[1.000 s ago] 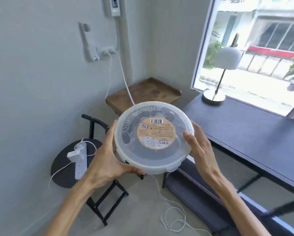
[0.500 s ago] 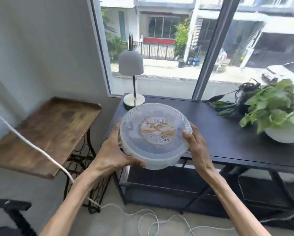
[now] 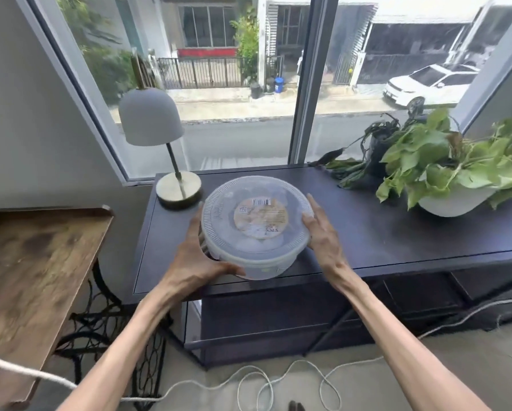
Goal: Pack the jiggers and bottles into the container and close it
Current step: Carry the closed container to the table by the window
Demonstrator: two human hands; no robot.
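I am cupping the round container point(image 3: 256, 229) with both hands. My left hand point(image 3: 200, 256) is wrapping its left wall, fingers running up the far-left side and the thumb lying along the near lower edge. My right hand point(image 3: 323, 232) is pressing flat against the right wall, fingers spread and pointing away from me, palm closing on the side, not curling under it. Both are gripping the tub from opposite sides, so neither is nearer; it is sitting squarely between them, straight ahead of me.

The lid point(image 3: 256, 213) is sitting on top with its paper label point(image 3: 261, 216) facing up, and it is looking seated all round, though the seam is too blurred for me to swear it is snapped. Pale rounded shapes are showing through the plastic; I cannot tell what they are.

The container is hanging over the near part of the dark table point(image 3: 397, 232), and I cannot tell whether its base is touching the top. The move ahead is turning on that: straight down, lid level, since a round tub has no long axis to line up. To the far left the lamp point(image 3: 160, 134) is standing just beside it, its base point(image 3: 179, 188) close to my left fingers. The potted plant point(image 3: 447, 173) is sitting well apart on the right.
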